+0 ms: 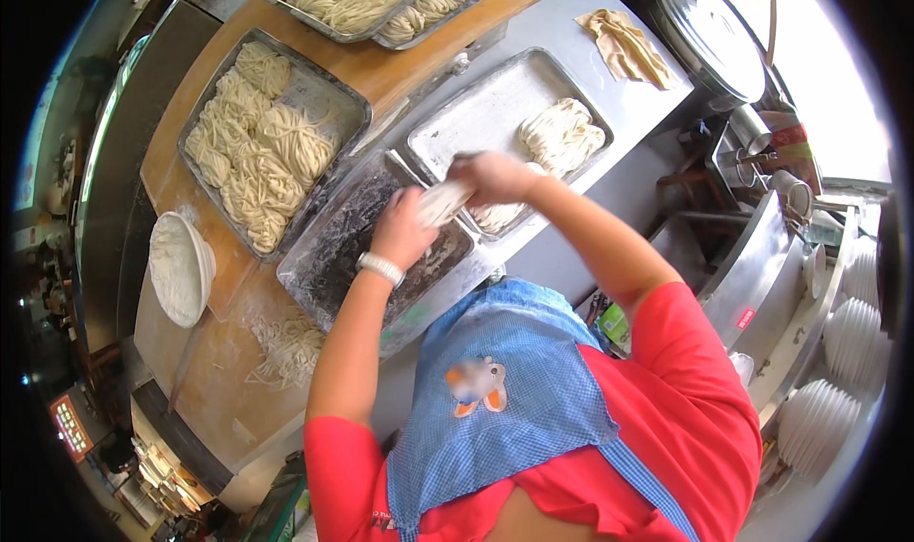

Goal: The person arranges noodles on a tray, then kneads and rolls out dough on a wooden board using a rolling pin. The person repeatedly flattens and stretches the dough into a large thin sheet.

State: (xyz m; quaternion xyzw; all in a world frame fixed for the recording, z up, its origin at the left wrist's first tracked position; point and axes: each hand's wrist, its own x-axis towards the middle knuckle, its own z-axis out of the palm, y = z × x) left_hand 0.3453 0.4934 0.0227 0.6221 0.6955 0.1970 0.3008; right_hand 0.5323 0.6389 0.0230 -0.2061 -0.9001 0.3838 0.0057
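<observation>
Left hand [404, 228] and right hand [493, 178] are both closed on one pale bundle of noodles [442, 204], the left at its lower end, the right at its upper end, where motion blur hides exactly how the fingers sit. The bundle hangs between them, above the near edges of a floury bin [352, 214] and a metal tray [457, 118].

Handling it well likely means a light, even grip at both ends: squeezing would press soft strands together, and a hard pull could stretch or snap them. Holding the bundle over the bin while loosening it should let spare flour drop there. Keeping the strands lined up would help the bundle lie neatly, and setting it down gently, with a little space around it, should keep portions from sticking.

Just beyond the hands, that tray bears one coiled portion [562, 135] near its right side and another, partly covered by the right arm, at its near end. Left of the bin, a second tray [328, 99] holds many heaped noodles [248, 147]. A white bowl of flour [203, 266] stands beside it on the wooden counter [205, 390], with loose scraps [288, 350] near the bin. Farther off are two more noodle-filled trays, a crumpled tan cloth [625, 47] and a large lidded pot [714, 28].
</observation>
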